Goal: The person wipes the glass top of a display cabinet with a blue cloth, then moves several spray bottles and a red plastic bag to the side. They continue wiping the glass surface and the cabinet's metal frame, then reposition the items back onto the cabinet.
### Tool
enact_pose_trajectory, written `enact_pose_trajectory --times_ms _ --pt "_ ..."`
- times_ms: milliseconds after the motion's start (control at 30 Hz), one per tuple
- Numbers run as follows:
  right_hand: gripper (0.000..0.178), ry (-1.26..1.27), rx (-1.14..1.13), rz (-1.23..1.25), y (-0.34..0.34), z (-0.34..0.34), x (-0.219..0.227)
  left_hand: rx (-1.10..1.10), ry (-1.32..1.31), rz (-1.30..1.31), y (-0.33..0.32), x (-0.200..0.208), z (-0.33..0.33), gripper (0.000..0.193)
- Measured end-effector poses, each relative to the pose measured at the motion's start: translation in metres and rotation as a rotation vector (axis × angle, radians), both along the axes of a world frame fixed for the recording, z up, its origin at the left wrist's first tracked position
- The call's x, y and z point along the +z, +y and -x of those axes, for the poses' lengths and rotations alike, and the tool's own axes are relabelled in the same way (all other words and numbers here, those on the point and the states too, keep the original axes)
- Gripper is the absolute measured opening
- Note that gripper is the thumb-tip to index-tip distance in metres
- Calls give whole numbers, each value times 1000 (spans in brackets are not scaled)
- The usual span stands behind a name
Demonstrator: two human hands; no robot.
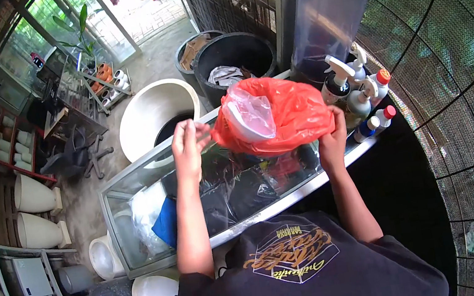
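A red plastic bag (296, 107), bulging, is in front of me above a glass-topped case. Inside its mouth, on the left, sits a whitish rounded thing in clear plastic (251, 122); its kind I cannot make out. My right hand (333, 139) grips the bag's right edge between thumb and fingers. Just beside the bag's left side, my left hand (187, 144) is raised with fingers partly stretched and holds nothing visible. Through the glass of the case (248, 212), dark plastic packages (220, 198) and a clear bag (147, 216) show.
Spray bottles (359, 101) and capped bottles (368, 128) crowd the case's right end. Behind it stand a large cream pot (140, 111) and black tubs (233, 51). Pots on a metal rack (51, 273) line the left. Mesh netting (458, 86) rises on the right.
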State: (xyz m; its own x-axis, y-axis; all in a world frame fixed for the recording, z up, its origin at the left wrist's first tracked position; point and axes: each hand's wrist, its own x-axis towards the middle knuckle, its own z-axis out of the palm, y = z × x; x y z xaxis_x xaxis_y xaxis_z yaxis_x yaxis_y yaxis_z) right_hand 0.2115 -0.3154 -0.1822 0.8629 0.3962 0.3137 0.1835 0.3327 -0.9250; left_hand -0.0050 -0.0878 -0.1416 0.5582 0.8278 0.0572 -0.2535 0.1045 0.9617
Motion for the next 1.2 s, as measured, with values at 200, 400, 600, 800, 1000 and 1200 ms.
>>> enact_pose_trajectory --times_ms 200,400,600,800,1000,1200 --pt "39 163 203 -317 20 -9 43 -258 390 441 7 -18 -21 59" --pt "35 -429 411 136 36 -1 85 -600 -177 544 37 -66 -13 41" --pt "26 -975 385 814 49 11 78 -162 -155 -274 -10 36 -26 41" --pt "24 -952 532 897 67 -3 72 -268 269 -1057 -38 52 -62 51" --pt "17 -384 520 423 42 -18 62 -491 439 -962 -36 67 -71 35" --pt "35 -405 250 254 85 -47 75 -477 464 -734 -32 62 -87 28"
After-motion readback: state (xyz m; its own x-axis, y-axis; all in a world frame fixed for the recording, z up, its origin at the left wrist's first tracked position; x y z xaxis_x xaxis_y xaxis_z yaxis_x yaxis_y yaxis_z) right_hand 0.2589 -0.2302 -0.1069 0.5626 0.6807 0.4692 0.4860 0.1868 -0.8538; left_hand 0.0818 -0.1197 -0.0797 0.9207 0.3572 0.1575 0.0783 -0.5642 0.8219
